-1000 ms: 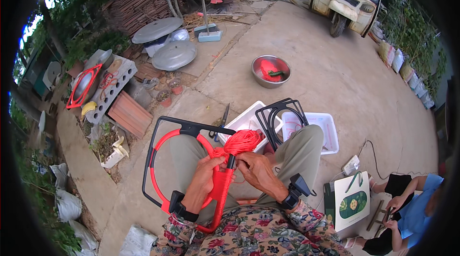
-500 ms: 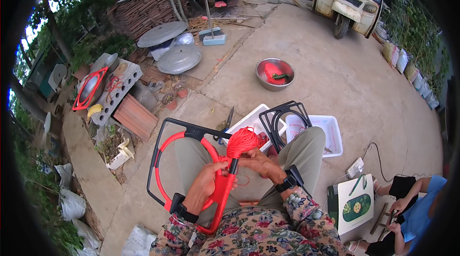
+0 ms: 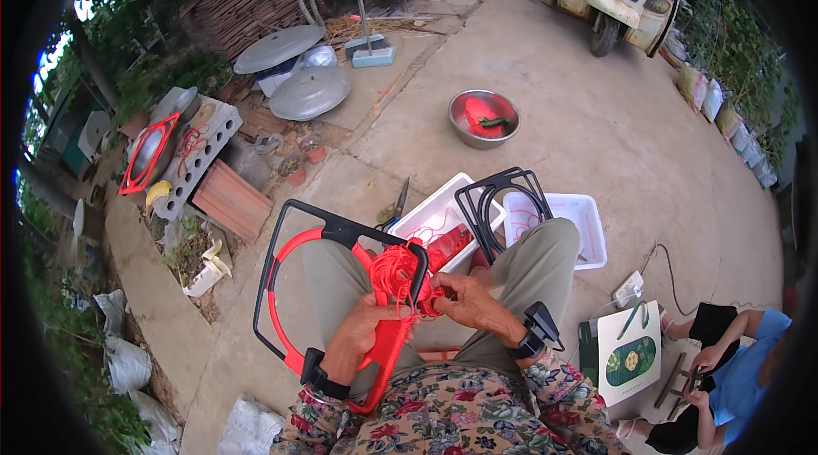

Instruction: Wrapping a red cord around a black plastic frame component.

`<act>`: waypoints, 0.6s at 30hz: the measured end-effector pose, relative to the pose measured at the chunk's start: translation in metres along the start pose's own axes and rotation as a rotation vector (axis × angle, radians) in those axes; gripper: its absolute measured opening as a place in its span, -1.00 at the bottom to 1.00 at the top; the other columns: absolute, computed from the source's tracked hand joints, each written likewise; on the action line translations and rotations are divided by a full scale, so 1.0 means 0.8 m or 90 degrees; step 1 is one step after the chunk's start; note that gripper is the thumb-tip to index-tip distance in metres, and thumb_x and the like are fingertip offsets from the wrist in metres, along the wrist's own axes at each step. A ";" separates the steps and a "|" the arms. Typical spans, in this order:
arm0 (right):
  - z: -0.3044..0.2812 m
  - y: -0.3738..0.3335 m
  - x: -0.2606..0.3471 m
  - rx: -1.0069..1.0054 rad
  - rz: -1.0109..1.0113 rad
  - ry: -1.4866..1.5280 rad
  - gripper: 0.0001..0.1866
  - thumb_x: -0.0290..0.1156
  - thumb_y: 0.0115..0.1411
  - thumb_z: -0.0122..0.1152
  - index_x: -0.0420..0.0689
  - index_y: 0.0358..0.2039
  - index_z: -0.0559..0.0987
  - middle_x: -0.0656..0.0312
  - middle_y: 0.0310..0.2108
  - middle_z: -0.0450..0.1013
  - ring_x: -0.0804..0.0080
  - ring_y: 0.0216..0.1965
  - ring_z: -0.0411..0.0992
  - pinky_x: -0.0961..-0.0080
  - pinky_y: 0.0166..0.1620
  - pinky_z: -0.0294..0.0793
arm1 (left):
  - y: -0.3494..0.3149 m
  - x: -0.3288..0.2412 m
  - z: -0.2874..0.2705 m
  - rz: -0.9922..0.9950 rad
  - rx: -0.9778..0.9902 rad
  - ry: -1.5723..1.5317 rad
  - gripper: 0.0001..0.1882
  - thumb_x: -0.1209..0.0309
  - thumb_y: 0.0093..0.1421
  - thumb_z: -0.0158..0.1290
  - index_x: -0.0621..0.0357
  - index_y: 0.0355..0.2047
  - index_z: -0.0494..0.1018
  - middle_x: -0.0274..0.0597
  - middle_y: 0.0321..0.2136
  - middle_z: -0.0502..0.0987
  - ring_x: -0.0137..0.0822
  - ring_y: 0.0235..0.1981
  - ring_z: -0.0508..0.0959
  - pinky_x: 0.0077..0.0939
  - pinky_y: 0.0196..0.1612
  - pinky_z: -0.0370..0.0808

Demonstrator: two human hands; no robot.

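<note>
1. Red cord is bunched in a loose tangle at the middle of the person's lap, wound about the black metal frame that lies across both thighs.
2. The frame has a red-wrapped hoop inside its black outline; its far bar runs over the knees, and its near end comes down between the forearms.
3. The left hand is closed around the red-wrapped part of the frame just below the tangle, fingers curled over it, thumb toward the cord.
4. The right hand is pinched shut on strands of the cord at the right side of the tangle, its fingertips touching the wound mass.
5. Both wrists carry a black strapped device; the sleeves are flowered.
6. Just beyond the knees, on the concrete ground, stand two white plastic tubs, and a second black wire frame leans between them.
7. Farther off, near the middle of the yard, sits a metal bowl with red material inside.
8. At the left edge of the concrete lie a grey hollow block, a stack of red tiles and two round metal lids.
9. At the lower right corner another person in blue sits on the ground beside a white paper bag.
</note>
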State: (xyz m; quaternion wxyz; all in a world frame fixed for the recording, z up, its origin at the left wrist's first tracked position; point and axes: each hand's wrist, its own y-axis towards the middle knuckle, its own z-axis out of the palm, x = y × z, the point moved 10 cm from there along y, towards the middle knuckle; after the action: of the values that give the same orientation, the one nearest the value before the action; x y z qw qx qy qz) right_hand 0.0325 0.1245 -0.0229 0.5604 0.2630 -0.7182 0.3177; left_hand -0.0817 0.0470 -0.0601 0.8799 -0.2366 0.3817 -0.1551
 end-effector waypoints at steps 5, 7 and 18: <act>0.009 -0.006 0.004 -0.013 -0.051 -0.124 -0.80 -0.56 0.08 0.12 -0.19 -0.23 0.49 0.30 -0.58 0.32 0.65 -0.51 0.25 0.60 -0.43 0.28 | 0.011 0.009 0.004 -0.087 0.098 0.000 -0.61 0.58 -0.01 0.22 0.26 -0.13 0.41 -0.03 -0.41 0.56 -0.08 -0.46 0.62 -0.16 -0.47 0.62; 0.009 -0.012 0.028 -0.048 -0.161 -0.140 -0.76 -0.58 0.05 0.14 -0.20 -0.21 0.48 0.22 -0.49 0.39 0.62 -0.47 0.30 0.54 -0.39 0.33 | 0.016 0.001 0.007 -0.070 0.093 0.007 -0.61 0.58 0.00 0.23 0.24 -0.13 0.43 -0.05 -0.39 0.57 -0.12 -0.46 0.62 -0.20 -0.45 0.62; 0.010 -0.012 0.001 -0.024 0.069 -0.052 -0.61 -0.62 0.08 0.10 -0.21 -0.03 0.38 0.23 -0.32 0.45 0.58 -0.36 0.41 0.56 -0.29 0.45 | 0.021 -0.007 -0.008 -0.008 0.032 0.007 -0.59 0.57 -0.01 0.23 0.22 -0.10 0.44 -0.12 -0.33 0.58 -0.16 -0.42 0.61 -0.16 -0.37 0.63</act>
State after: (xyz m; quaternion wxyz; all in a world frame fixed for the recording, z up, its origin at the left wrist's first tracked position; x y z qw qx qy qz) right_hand 0.0341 0.1123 -0.0222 0.5174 0.2256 -0.7597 0.3229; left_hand -0.0882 0.0619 -0.0697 0.8825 -0.2163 0.3808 -0.1714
